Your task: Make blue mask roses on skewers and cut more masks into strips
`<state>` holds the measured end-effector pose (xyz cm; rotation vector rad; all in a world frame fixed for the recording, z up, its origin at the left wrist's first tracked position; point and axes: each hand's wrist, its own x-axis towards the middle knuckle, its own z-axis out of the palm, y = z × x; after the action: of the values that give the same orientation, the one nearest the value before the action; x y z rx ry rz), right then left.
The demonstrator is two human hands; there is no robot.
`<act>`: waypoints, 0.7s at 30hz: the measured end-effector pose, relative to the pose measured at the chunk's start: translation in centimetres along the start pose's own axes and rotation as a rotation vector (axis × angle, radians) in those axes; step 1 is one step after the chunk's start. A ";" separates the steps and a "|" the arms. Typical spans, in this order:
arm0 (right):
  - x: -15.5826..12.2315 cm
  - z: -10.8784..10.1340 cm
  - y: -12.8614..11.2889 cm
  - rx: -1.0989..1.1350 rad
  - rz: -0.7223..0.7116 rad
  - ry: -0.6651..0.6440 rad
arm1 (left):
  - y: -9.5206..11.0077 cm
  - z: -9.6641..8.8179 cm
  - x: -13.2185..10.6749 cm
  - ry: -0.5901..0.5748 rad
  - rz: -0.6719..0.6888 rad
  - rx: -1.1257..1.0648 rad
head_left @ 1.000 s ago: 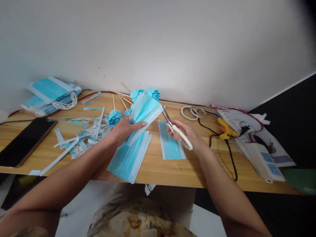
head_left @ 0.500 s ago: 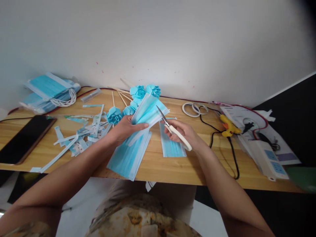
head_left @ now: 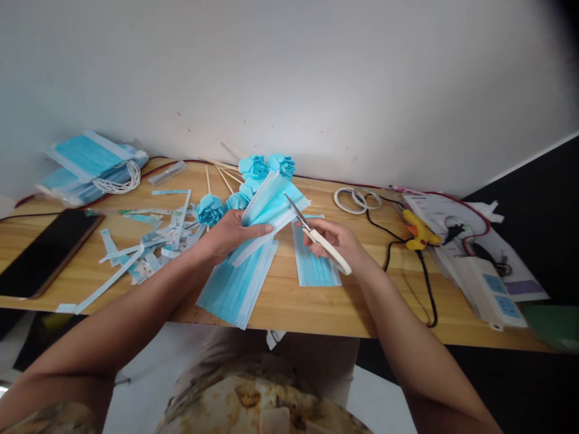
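Steel-bladed scissors with a cream plastic handle (head_left: 324, 243) have shifted from the right-hand edge of the raised sheet a second ago to lie across its blue face; against the half-second-old frame they have barely stirred. That raised pleated sheet of pale-blue, white-edged nonwoven fabric (head_left: 266, 212), at the centre of the frame, fans out in soft folds. The left hand (head_left: 233, 235) grasps it, thumb flat on the front and fingers behind. The right hand (head_left: 339, 240) has its fingers closed around the scissors' handle, blades pointing to the upper left; whether the tips touch the fabric cannot be told.

Flat on the wood-grained surface (head_left: 280, 307) lie more pleated blue sheets (head_left: 237, 289) below the left hand and another blue rectangle (head_left: 319, 271) partly under the right. Ruffled blue fabric flowers (head_left: 210, 210) on pale wooden sticks (head_left: 208, 178) sit behind the left hand, beside a tangle of narrow white-and-blue offcuts (head_left: 156, 247). A thin blue-and-white strip (head_left: 314, 216) shows just above the right hand, unseen a second ago. At far right, the printing on a white paper sheet (head_left: 520, 278) is too small to read.
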<state>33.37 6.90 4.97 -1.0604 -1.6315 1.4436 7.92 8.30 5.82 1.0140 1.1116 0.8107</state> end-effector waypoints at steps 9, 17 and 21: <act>0.1 0.1 0.1 0.061 0.012 0.022 | -0.1 0.0 0.1 0.002 -0.001 -0.023; 0.1 0.0 0.5 0.076 0.001 0.011 | -0.3 -0.2 0.2 -0.016 0.013 -0.014; 0.0 0.1 0.5 0.086 0.023 0.012 | 0.0 -0.1 0.1 -0.003 -0.011 -0.043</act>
<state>33.35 6.90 4.45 -1.0405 -1.5395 1.5061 7.85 8.39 5.74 0.9723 1.0913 0.8209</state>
